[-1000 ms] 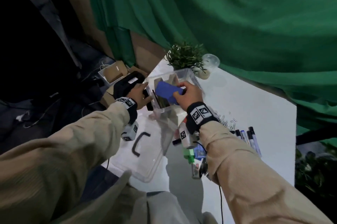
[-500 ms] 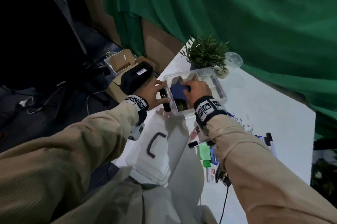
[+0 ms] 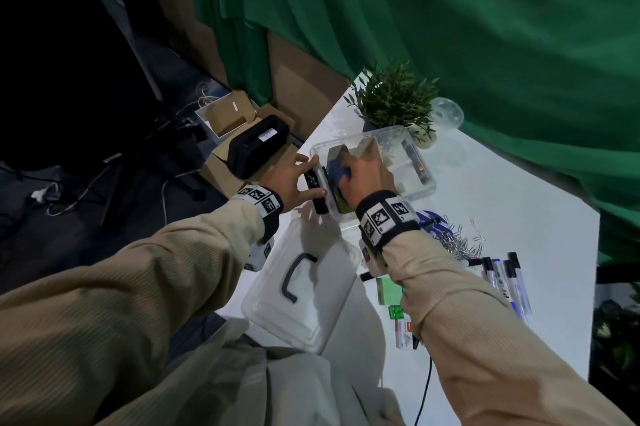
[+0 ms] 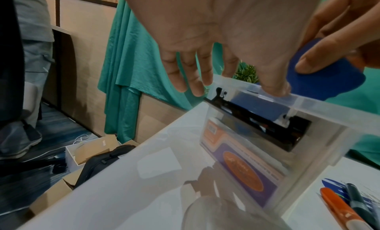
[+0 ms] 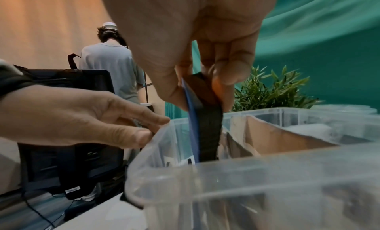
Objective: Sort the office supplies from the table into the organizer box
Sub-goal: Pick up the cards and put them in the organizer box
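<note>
While set on white table (image 3: 502, 217), clear organizer box (image 3: 420, 176) with cardboard dividers, open, near potted plant (image 3: 394, 103). Left hand (image 3: 287, 179) steadying box's near rim, fingers straight, thumb touching. Right hand (image 3: 363, 176) pinching blue notepad (image 5: 193, 127), upright, half-lowered into box's left compartment.

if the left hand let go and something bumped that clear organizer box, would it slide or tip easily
Probably slides rather than tips: the clear organizer box sits low and wide on a smooth, glossy white table. It likely is light, being thin clear plastic with few items inside. That may be why the left hand rests on its rim while the right hand pushes a blue pad in.
</note>
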{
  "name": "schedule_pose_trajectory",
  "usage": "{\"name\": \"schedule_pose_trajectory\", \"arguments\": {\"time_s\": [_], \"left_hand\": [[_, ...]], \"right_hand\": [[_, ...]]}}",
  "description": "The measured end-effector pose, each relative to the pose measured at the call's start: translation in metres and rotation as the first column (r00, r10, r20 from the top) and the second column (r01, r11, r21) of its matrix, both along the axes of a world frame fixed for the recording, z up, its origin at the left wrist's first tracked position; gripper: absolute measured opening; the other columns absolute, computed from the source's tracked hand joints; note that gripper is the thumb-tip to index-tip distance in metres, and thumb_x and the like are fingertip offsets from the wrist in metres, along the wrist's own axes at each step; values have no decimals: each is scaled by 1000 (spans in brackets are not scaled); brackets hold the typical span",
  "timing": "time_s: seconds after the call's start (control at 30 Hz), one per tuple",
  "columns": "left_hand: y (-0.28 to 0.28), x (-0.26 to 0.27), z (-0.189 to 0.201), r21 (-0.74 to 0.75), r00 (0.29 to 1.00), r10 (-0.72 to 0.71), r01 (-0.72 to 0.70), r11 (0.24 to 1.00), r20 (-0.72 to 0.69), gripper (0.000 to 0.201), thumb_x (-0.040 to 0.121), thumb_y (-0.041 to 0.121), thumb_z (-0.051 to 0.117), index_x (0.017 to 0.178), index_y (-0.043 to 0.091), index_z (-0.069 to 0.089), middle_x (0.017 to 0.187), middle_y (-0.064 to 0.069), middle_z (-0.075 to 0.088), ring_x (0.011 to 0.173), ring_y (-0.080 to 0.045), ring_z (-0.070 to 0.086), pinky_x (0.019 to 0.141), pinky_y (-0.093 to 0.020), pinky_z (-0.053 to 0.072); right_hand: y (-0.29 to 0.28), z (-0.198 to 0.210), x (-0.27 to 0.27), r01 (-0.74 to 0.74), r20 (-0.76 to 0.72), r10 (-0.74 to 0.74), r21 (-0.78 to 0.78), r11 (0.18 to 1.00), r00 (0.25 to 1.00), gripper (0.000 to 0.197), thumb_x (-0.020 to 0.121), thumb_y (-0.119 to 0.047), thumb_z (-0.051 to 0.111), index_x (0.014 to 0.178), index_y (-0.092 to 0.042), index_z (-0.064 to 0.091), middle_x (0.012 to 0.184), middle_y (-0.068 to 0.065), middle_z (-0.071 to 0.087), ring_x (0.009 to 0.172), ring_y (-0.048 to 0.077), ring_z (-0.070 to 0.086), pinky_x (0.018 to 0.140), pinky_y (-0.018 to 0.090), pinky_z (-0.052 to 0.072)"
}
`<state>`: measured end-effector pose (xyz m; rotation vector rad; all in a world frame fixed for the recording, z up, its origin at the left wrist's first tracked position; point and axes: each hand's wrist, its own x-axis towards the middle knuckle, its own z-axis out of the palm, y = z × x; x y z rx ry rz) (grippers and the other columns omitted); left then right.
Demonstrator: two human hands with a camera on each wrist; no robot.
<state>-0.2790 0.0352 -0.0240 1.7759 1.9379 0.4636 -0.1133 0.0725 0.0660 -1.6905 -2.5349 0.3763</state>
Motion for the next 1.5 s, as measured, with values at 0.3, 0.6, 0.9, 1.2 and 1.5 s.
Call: {"name": "schedule_pose_trajectory", "arguments": {"time_s": [0.3, 0.6, 0.9, 1.2, 1.5], "left_hand": [[-2, 7, 5, -12, 1000, -15, 15, 1000, 14, 79, 82, 57, 60, 148, 26, 30, 153, -3, 29, 141, -22, 28, 113, -39, 30], [-3, 11, 10, -44, 1000, 4, -4, 999, 4, 80, 83, 57, 60, 149, 28, 26, 155, -1, 25, 143, -20, 23, 114, -37, 26], [-4, 10, 9, -55, 1000, 2, -2, 998, -11, 79, 82, 61, 57, 148, 32, 25, 155, 1, 25, 143, -20, 24, 113, -42, 31], [-5, 9, 6, -52, 999, -23, 21, 998, -41, 76, 83, 62, 56, 147, 37, 24, 154, 1, 28, 142, -21, 26, 112, -42, 32], [-4, 7, 1, -45, 997, -60, 58, 997, -49, 79, 83, 58, 58, 149, 34, 21, 150, -1, 35, 137, -22, 33, 108, -42, 38]], "right_hand": [[3, -24, 19, 144, -94, -161, -166, 976, 982, 30, 90, -23, 63, 119, -18, 66, 112, 8, 68, 102, 24, 62, 84, 27, 47], [6, -32, 14, 133, -155, -150, -119, 984, 976, 18, 88, -19, 63, 106, -16, 66, 98, 8, 71, 92, 25, 65, 78, 27, 48], [10, -55, 6, 84, 91, -70, -170, 982, 993, 14, 85, -17, 64, 97, -20, 70, 100, 9, 69, 95, 28, 64, 80, 34, 52], [20, -61, -2, 45, 322, 8, -158, 986, 947, 27, 97, -11, 41, 112, -5, 63, 117, 14, 64, 109, 30, 61, 85, 36, 49], [36, -66, -9, 52, 425, 168, -460, 886, 889, 14, 78, -17, 66, 87, -9, 59, 101, 13, 67, 94, 32, 65, 83, 41, 54]]}}
